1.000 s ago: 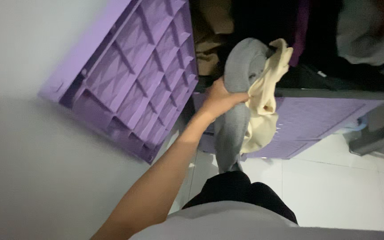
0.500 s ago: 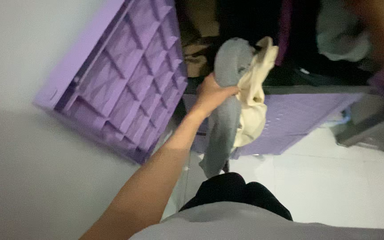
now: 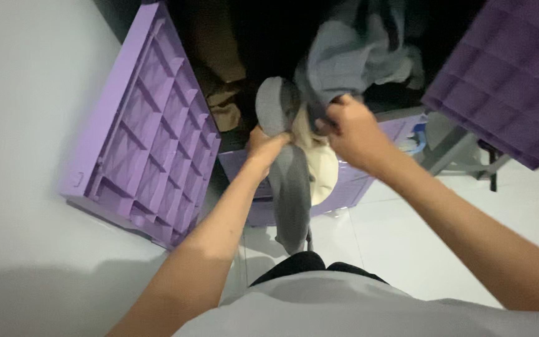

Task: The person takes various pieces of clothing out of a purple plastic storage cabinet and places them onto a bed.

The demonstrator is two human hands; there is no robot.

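Two hands. Left hand [image 3: 264,145] clamped on grey garment [image 3: 289,193] plus cream garment [image 3: 320,167]. Right hand [image 3: 352,128] pinching second grey garment [image 3: 350,53]. Purple bin [image 3: 357,184]: one; ribbed purple lids: two, left lid [image 3: 148,134], right lid [image 3: 509,75].

Place: home laundry or storage corner.
Evidence: purple ribbed plastic storage bin [image 3: 244,168] full of clothes; white tiled floor [image 3: 407,249].

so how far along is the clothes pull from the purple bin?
Done: purple lid is off, leaning on the wall. In hand: left hand grips a grey garment and a cream one; right hand lifts another grey piece. Left: brown and dark clothes sit in the bin.
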